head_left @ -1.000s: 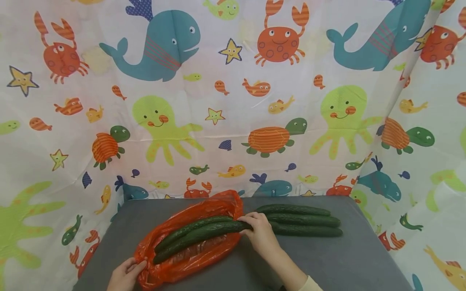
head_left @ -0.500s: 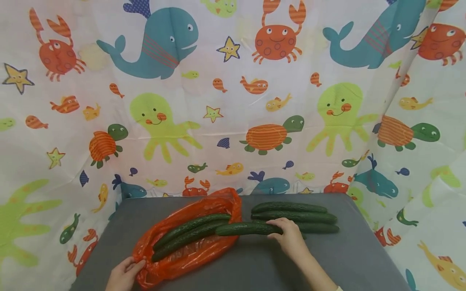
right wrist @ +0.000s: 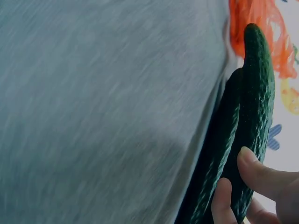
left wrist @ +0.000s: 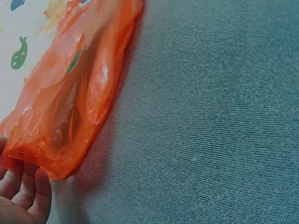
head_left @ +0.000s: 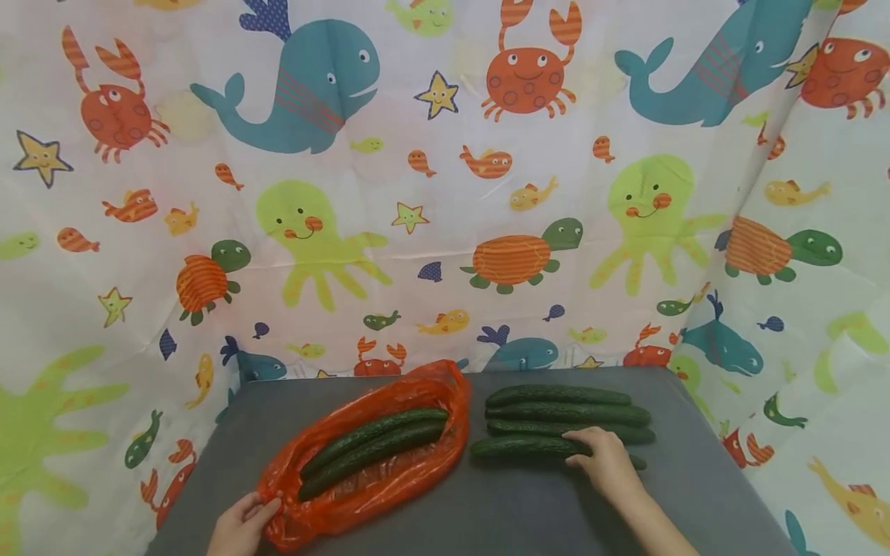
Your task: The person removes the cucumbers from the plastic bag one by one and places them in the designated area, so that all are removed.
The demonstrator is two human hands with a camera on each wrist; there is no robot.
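Observation:
My right hand grips a long dark green cucumber, with thumb and fingers about its sides. This cucumber lies along the near side of three other cucumbers on the grey table. In the right wrist view, the thumb presses one cucumber while a second cucumber lies close beside it. My left hand pinches the near left end of an orange plastic bag. Two more cucumbers lie side by side in the bag's opening. In the left wrist view, the bag hides most of its contents.
A grey cloth-covered table carries everything. White curtains printed with sea animals rise behind the table and on both sides. Grey table surface lies between the bag and the row of cucumbers, and in front of both.
My right hand has drawn a cucumber out of the orange bag and carried it right, to the front of the row. The left hand has stayed at the bag's end.

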